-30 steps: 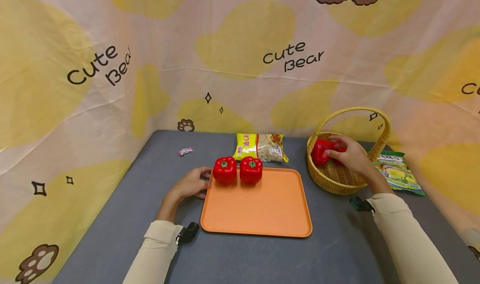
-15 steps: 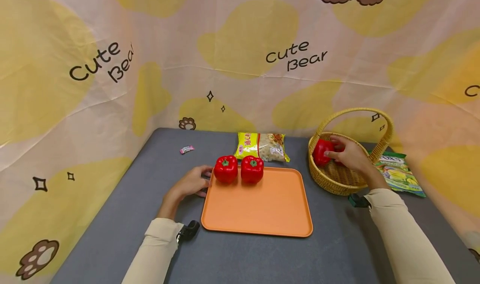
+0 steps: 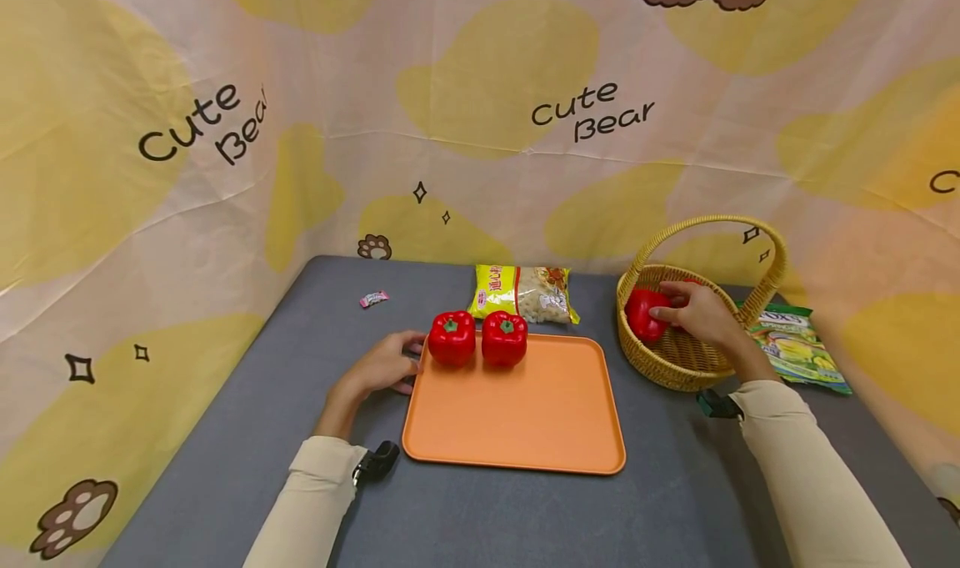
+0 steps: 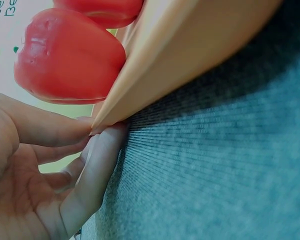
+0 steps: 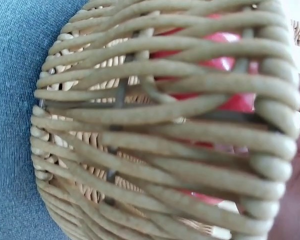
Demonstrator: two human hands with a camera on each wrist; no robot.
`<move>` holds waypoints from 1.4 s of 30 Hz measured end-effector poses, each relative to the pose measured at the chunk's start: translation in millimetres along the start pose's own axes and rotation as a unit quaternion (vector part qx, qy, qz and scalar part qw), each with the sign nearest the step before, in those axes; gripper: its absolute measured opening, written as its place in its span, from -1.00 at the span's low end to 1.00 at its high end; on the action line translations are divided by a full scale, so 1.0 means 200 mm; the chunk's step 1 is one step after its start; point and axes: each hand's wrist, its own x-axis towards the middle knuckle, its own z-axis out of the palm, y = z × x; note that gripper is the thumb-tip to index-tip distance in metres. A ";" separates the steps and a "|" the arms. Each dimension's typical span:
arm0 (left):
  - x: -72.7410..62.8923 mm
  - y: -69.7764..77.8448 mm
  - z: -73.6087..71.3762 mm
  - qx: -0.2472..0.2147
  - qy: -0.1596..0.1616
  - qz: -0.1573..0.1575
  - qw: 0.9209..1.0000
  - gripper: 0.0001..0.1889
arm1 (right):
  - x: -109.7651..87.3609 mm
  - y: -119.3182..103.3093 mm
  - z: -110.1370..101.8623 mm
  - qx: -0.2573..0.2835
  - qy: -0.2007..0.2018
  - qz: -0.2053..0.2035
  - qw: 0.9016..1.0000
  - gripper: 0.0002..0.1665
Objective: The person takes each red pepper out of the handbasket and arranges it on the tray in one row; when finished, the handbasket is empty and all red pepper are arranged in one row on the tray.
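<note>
My left hand [image 3: 382, 366] [image 4: 45, 170] pinches the left rim of an orange tray [image 3: 517, 418] [image 4: 175, 45], thumb above and a finger beneath. Two red bell peppers [image 3: 452, 339] [image 3: 505, 339] stand side by side at the tray's far left, green stems up. Inside a wicker basket [image 3: 663, 369] on the right, my right hand [image 3: 701, 311] holds another red bell pepper [image 3: 644, 315] by its right side. A further bit of red [image 3: 692, 283] shows behind that hand. In the right wrist view, the basket's weave [image 5: 155, 115] hides most of the hand and pepper.
A yellow pasta bag [image 3: 522, 294] lies behind the tray. Far left sits a small pink wrapped sweet [image 3: 373, 299]. A green packet [image 3: 798, 347] lies right of the basket, whose tall handle [image 3: 712, 218] arches over it. Printed cloth [image 3: 480, 92] walls in the grey table.
In the basket, the pepper at my right hand has turned and shifted slightly toward me, and red behind the hand has come into view. My left hand stays on the tray rim.
</note>
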 end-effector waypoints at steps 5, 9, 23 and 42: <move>0.00 0.01 0.00 -0.003 0.000 -0.003 1.000 -0.36 | -0.01 0.00 -0.01 -0.025 0.000 0.001 1.000 -0.15; 0.00 0.01 0.00 0.000 0.000 -0.005 1.000 -0.36 | -0.01 0.00 0.00 -0.026 0.003 -0.002 1.000 -0.20; 0.00 0.01 0.00 0.004 0.001 -0.003 1.000 -0.37 | -0.08 -0.01 0.02 0.015 0.008 -0.013 1.000 -0.30; 0.00 0.00 0.00 0.009 0.008 -0.003 1.000 -0.38 | -0.19 0.00 0.02 0.087 0.031 -0.029 0.995 -0.10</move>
